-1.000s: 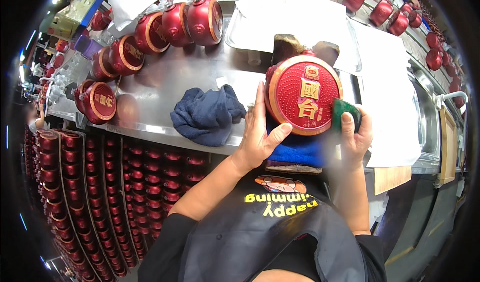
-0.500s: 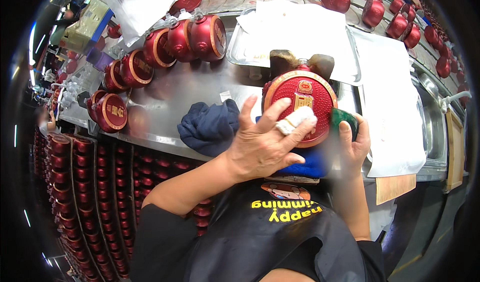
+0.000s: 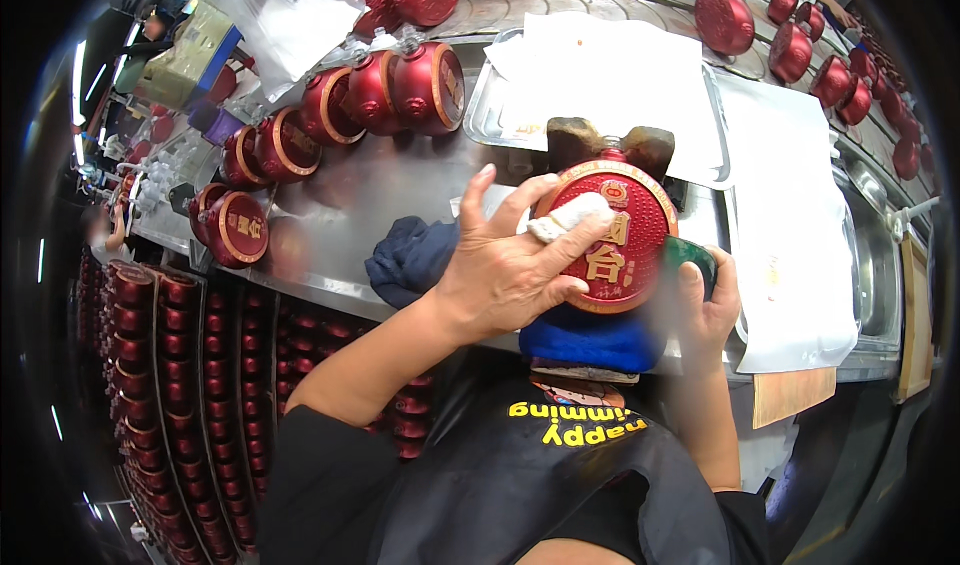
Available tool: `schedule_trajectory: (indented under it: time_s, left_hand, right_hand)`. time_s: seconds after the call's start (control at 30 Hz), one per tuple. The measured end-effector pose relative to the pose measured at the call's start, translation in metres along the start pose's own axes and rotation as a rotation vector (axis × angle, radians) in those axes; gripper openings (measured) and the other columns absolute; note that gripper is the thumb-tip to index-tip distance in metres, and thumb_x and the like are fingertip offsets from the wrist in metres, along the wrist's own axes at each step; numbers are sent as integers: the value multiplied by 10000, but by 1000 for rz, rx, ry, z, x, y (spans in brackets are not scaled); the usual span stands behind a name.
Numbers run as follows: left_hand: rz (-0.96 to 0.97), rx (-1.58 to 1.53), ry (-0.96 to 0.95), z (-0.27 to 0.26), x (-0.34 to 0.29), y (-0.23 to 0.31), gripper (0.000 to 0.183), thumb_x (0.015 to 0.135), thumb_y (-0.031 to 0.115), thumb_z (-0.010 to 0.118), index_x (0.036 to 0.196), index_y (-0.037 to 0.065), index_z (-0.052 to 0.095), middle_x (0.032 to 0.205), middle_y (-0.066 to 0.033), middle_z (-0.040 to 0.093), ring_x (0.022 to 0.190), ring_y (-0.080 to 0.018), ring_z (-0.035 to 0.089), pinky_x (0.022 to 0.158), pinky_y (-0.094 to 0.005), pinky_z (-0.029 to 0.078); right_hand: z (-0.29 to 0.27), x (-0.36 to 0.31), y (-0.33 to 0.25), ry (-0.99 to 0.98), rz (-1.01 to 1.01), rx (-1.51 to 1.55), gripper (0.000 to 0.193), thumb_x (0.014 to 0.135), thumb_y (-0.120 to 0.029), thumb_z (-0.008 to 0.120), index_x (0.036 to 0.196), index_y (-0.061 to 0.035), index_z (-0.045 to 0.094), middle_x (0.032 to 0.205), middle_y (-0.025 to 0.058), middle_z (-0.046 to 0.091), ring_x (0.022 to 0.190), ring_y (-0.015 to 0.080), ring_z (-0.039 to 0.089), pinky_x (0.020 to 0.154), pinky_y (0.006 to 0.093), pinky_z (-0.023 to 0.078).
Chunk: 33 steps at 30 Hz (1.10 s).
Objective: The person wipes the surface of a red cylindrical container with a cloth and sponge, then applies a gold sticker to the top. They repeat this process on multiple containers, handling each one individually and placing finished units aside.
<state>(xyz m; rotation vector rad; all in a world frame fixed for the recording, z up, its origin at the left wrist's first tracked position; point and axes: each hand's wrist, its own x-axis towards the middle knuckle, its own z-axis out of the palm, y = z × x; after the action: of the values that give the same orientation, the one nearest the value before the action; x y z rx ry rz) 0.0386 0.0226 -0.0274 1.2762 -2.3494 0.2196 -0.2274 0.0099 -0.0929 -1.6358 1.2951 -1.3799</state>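
A round red bottle (image 3: pixel 643 227) with a gold rim and raised gold characters lies face up in front of me. Its neck points away, between the two dark stained prongs of a rest (image 3: pixel 650 151). Stretched over its face is my left hand (image 3: pixel 500 270), pressing a bunched white cloth (image 3: pixel 570 216) on the upper left part under the index finger; the other fingers are spread. At the bottle's right edge my right hand (image 3: pixel 712 305) pinches a flat green piece (image 3: pixel 690 255) between thumb and fingers. A bright blue towel (image 3: pixel 585 342) sits below the bottle's near edge.
A crumpled navy cloth (image 3: pixel 408 257) lies left of my left hand. Several red bottles (image 3: pixel 375 90) stand along the steel table's far left. Beyond the rest is a metal tray (image 3: pixel 482 115) with white sheets; a sink (image 3: pixel 880 255) is at right. Racked bottles (image 3: pixel 140 365) fill the lower left.
My left hand and the white cloth have shifted up and left across the bottle's face, uncovering more gold characters. The right hand keeps its hold on the green piece. The view has shifted slightly.
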Motion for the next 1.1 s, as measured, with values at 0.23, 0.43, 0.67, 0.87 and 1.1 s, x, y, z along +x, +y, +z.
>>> schedule_trajectory:
  time_s: [0.23, 0.43, 0.67, 0.87, 1.1]
  left_hand:
    - [-509, -51, 79, -17, -76, -49, 427, 939, 325, 687, 1340, 180, 699, 1362, -150, 632, 1252, -394, 501, 1118, -523, 336]
    - [-659, -165, 72, 3, -112, -50, 330, 891, 152, 744, 1208, 65, 715, 1233, -157, 648, 1157, -326, 596, 1044, -441, 440]
    - [-591, -606, 381, -27, -51, -52, 268, 1025, 77, 574, 1256, -33, 654, 1154, -47, 675, 1067, -127, 607, 997, -300, 472]
    - [-246, -655, 278, -19, 26, -10, 402, 938, 1, 535, 1322, -13, 655, 1211, -156, 685, 1189, -265, 619, 1069, -366, 455]
    - [63, -181, 60, -6, 61, -5, 364, 880, 237, 756, 1207, 79, 736, 968, -170, 694, 1014, -364, 602, 883, -430, 542]
  right_hand:
    - [-2, 1, 4, -10, -58, 6, 304, 1048, -259, 648, 1187, 6, 597, 1000, 58, 643, 911, 127, 585, 836, 268, 489]
    - [0, -1, 7, -20, -2, 113, 312, 1062, -239, 626, 1197, 38, 580, 1012, 51, 634, 917, 127, 574, 851, 260, 476]
    - [-1, -5, 8, -25, -27, 95, 264, 1029, -218, 668, 1146, 16, 633, 953, 71, 676, 858, 146, 617, 797, 281, 501]
    - [1, -7, 7, -2, 18, 91, 302, 1008, -249, 697, 1135, 20, 644, 942, 86, 688, 848, 160, 635, 781, 300, 517]
    - [0, -5, 3, 18, -90, -67, 327, 1008, -273, 693, 1136, 18, 621, 929, 108, 671, 821, 194, 629, 763, 317, 514]
